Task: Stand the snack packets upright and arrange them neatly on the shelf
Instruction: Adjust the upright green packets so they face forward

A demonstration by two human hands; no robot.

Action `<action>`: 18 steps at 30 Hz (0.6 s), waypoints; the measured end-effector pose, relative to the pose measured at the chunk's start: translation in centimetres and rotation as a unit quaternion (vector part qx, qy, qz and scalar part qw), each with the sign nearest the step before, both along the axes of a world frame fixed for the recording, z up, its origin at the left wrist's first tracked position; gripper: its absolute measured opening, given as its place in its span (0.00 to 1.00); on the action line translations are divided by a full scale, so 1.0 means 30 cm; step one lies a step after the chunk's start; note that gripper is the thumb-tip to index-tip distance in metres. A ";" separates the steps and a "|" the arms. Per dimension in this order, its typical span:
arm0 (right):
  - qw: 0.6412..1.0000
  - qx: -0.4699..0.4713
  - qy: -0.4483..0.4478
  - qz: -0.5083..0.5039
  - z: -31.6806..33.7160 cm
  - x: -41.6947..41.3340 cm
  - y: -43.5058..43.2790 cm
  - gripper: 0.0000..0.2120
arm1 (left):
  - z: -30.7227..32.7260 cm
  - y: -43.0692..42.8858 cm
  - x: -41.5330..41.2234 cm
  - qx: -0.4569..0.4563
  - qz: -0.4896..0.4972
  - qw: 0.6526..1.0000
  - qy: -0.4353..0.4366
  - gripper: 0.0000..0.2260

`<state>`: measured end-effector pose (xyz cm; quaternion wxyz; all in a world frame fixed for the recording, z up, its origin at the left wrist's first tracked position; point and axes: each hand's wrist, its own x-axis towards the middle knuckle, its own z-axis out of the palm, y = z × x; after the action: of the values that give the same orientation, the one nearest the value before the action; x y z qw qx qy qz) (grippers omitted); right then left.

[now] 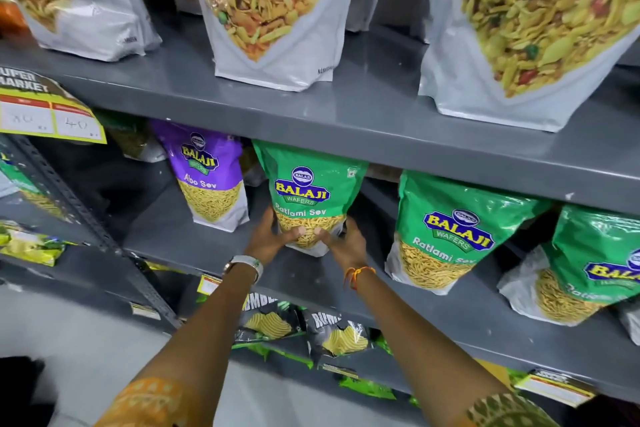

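Two bare hands grip the lower corners of an upright green Ratlami Sev packet [308, 196] on a grey metal shelf [214, 246]: left hand [268, 237], right hand [344, 243]. A purple Aloo Sev packet [207, 173] stands just left; two more green packets [446, 229] lean at right.

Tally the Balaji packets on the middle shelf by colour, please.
Green Ratlami Sev plastic packets: 3, one held by both hands, one right of it, one at the right edge
Purple Aloo Sev plastic packet: 1
Total: 4
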<state>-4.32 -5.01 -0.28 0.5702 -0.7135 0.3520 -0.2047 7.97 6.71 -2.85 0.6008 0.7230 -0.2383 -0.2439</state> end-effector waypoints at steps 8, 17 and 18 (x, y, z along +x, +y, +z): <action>0.999 -0.034 -0.037 0.012 -0.033 -0.023 0.002 0.22 | -0.053 0.033 -0.021 0.038 0.035 0.998 -0.035 0.35; 0.997 -0.071 -0.029 -0.026 -0.067 -0.063 0.061 0.25 | -0.035 0.050 -0.071 0.027 0.008 0.999 -0.037 0.39; 0.994 -0.083 -0.021 -0.064 -0.081 -0.072 0.089 0.23 | -0.033 0.057 -0.060 0.027 -0.002 0.999 -0.034 0.40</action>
<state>-6.49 -2.35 -2.70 0.5016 -0.7303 0.3666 -0.2838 6.18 8.41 -3.85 0.5722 0.7463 -0.2532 -0.2270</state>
